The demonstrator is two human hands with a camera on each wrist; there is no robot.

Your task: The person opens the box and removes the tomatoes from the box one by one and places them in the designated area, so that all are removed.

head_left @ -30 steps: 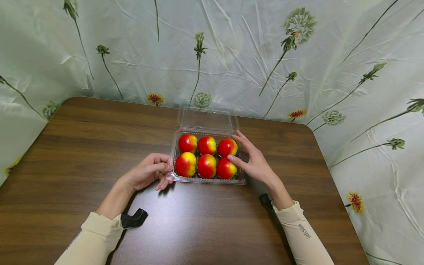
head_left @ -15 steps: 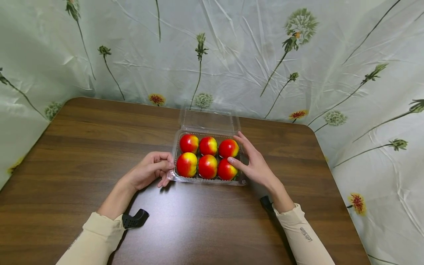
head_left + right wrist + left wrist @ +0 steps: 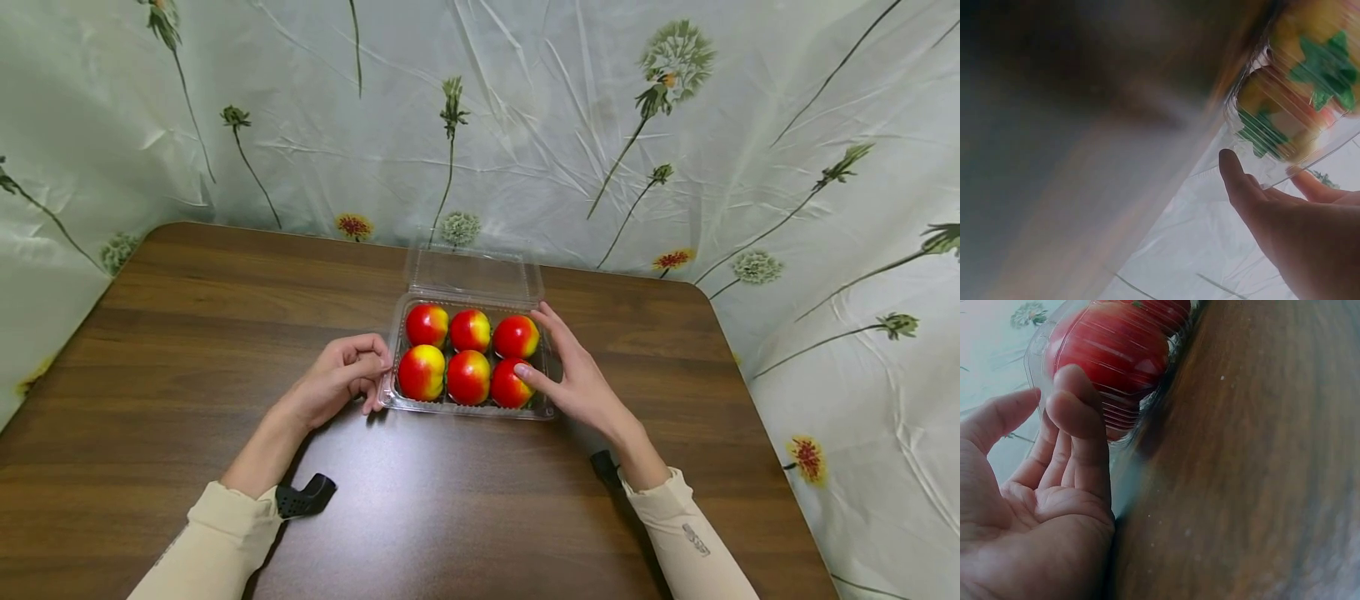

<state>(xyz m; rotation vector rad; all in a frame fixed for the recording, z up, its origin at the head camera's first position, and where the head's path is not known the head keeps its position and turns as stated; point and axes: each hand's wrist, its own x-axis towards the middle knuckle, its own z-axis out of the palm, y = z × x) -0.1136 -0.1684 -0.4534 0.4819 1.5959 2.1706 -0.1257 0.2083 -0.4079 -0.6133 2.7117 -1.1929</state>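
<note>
A clear plastic clamshell box [image 3: 467, 410] sits near the back of the table, its lid [image 3: 474, 273] folded back. Two rows of glossy red-and-yellow fruits [image 3: 468, 377] fill it; green star-shaped leaves [image 3: 1327, 70] show through the wall in the right wrist view. My left hand [image 3: 335, 379] pinches the box's left rim between thumb and bent fingers. In the left wrist view, fingertips [image 3: 1075, 403] are right at the side wall, beside a red fruit [image 3: 1113, 347]. My right hand [image 3: 585, 379] lies spread along the right side, its thumb over the front-right fruit [image 3: 510, 387].
The brown wooden table [image 3: 450, 508] has rounded back corners. Behind it and along the right side hangs a pale curtain [image 3: 525, 108] printed with flowers. A black wrist camera mount [image 3: 306, 496] sticks out from the left wrist, and another [image 3: 604, 468] from the right.
My left fingers have shifted slightly farther back along the box's left rim. My right thumb has slid a little toward the front over the fruit. The box stays almost in place.
</note>
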